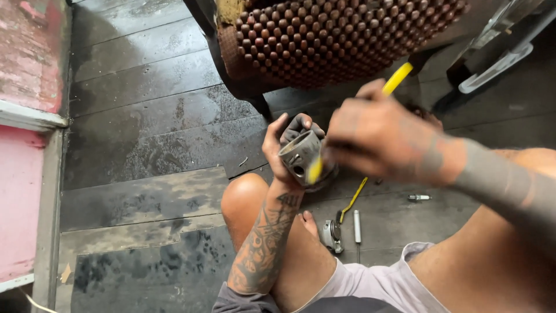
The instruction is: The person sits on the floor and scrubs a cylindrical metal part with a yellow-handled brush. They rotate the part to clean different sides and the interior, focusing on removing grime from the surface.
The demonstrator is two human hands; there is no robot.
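My left hand grips a grey metal piston, held up above my knee with its side hole facing me. My right hand holds a yellow-handled tool; its blurred yellow end lies against the piston's side. Both hands are smeared with dark grime. The tool's tip is too blurred to make out.
A wooden-bead seat cover on a dark chair stands just beyond my hands. On the dark plank floor lie a spark plug, a small metal part, a metal rod and a yellow strip. A pink wall runs along the left.
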